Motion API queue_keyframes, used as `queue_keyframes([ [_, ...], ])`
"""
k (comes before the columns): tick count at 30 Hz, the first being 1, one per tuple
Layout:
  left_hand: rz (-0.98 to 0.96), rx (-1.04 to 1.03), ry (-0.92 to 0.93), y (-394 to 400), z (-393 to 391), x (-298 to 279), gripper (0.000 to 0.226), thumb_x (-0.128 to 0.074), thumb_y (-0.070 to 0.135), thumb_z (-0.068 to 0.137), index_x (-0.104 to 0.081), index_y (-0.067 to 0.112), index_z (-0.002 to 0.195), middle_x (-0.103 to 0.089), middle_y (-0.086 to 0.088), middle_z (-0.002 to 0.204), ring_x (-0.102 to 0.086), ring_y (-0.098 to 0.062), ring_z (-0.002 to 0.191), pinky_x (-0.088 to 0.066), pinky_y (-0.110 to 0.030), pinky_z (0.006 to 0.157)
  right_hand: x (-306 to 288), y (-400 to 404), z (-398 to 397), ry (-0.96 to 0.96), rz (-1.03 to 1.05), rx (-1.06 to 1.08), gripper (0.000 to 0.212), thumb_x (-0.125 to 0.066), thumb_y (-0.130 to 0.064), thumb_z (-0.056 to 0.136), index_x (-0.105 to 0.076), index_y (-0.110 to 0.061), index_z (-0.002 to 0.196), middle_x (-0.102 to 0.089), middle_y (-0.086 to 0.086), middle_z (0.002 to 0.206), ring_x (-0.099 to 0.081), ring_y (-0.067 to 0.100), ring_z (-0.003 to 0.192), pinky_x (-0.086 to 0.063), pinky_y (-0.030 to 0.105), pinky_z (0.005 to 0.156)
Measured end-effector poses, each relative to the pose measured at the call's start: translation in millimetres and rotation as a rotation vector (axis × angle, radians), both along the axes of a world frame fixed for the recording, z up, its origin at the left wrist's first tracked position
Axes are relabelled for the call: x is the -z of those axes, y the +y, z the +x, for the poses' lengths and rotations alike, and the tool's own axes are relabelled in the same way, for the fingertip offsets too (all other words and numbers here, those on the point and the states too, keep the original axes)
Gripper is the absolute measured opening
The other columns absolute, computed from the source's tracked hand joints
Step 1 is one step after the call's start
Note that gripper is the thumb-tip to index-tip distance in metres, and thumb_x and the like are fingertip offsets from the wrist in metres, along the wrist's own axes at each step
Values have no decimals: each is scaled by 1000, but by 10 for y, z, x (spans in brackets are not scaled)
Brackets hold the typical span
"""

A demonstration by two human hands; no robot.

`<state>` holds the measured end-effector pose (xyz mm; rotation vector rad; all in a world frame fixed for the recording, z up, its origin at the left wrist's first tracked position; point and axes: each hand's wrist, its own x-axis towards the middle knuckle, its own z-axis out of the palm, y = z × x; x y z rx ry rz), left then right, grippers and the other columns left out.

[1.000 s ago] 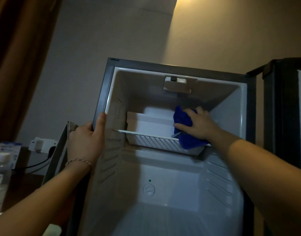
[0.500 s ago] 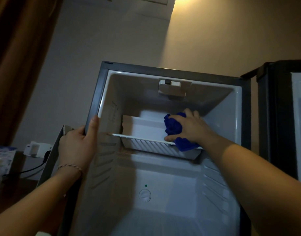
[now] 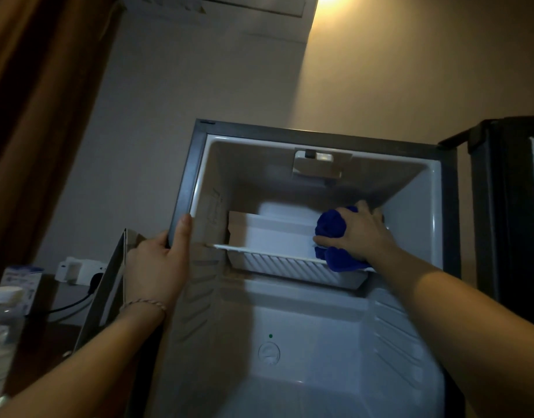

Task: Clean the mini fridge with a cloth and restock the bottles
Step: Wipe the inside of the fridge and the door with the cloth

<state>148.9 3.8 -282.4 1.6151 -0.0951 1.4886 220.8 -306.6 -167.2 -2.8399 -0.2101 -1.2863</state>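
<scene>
Inside the fridge: a blue cloth (image 3: 332, 227) is pressed onto the white shelf tray (image 3: 284, 236) at its far right end, close to the right wall.
Right hand (image 3: 361, 233): the bunched cloth is held under the palm, fingers curled over it and the thumb laid along the tray's front rail.
Left hand (image 3: 157, 263): the fridge (image 3: 410, 206) is gripped by its left front edge, thumb inside the frame, so the cabinet is steadied.
Bottles: one capped bottle (image 3: 1, 333) is seen well left of the left hand, outside the fridge; none is seen inside.
Step in hand: the upper tray is being wiped, it seems; restocking is not yet begun.
Next move: the cloth is likely to be drawn leftward along the tray, then taken to the walls and floor below the right hand, with pressure kept light on the thin tray.
</scene>
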Motion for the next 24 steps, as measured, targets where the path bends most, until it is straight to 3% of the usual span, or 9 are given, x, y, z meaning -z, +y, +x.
queue_keyframes([
  [7,0,-25,-18,-7,34,13,63,-35,63,93,-42,17,51,-38,5,41,-32,-5,33,-30,-22,46,-92,450,115,35,-99,-125,78,-62,-69,84,-41,-26,145,-35,13,142,-37,40,126,-40,48,104],
  [13,2,9,-17,14,59,3,61,-36,62,93,-47,15,55,-41,4,43,-40,-4,33,-32,-22,44,-130,913,179,28,-193,-206,73,-61,-68,85,-41,-27,142,-35,12,141,-38,39,128,-42,49,102],
  [19,9,0,-17,30,96,9,66,-35,65,91,-50,11,57,-42,2,45,-35,-6,36,-31,-21,42,-123,778,166,28,-252,-178,80,-64,-68,83,-35,-31,147,-33,11,142,-37,39,127,-38,49,105],
  [24,-7,33,-2,45,98,13,77,-35,67,92,-55,-1,63,-48,-9,51,-42,-22,45,-36,-24,48,-133,464,126,74,-192,-121,87,-62,-73,81,-29,-33,152,-30,11,149,-33,41,132,-34,48,110],
])
